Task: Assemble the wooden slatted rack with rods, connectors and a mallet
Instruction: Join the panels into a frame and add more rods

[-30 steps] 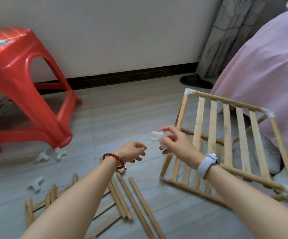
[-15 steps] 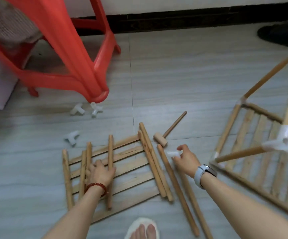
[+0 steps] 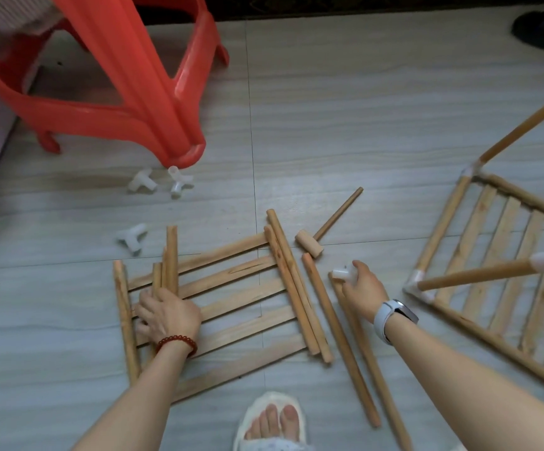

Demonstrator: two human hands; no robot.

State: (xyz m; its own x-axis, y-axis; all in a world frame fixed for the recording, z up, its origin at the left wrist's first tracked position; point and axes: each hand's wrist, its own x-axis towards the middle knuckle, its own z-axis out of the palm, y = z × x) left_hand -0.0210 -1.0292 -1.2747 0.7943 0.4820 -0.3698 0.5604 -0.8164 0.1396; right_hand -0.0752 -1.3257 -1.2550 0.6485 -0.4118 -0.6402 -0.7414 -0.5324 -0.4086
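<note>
Left hand [image 3: 166, 315], lower left of centre, is curling its fingers round a short rod [image 3: 172, 258] in the bundle of rods lying on the loose slat panel [image 3: 231, 297]; the grip looks closed on at least that one rod, exact finger count hidden under the hand. A red bead bracelet [image 3: 177, 341] is sitting on that wrist.

Right hand [image 3: 363, 289], right of centre, is pinching a white plastic connector [image 3: 342, 273] between thumb and fingertips, holding it just above or at the top end of two long rods [image 3: 358, 353] lying on the floor; can't tell whether it is touching them. A pale watch [image 3: 391, 315] is on that wrist.

The mallet [image 3: 309, 244] is lying untouched at centre, head toward the hands, handle pointing to the upper right. Two more rods [image 3: 296, 288] are lying along the right edge of the slat panel.

Three spare connectors are lying left of centre: two [image 3: 160, 183] by the foot of the red stool [image 3: 153, 92], one [image 3: 132, 239] just above the rod bundle.

The part-built rack [image 3: 498, 262] is standing tilted at the right edge, white corner joints fitted.

A slippered foot [image 3: 272, 421] is showing at bottom centre.
</note>
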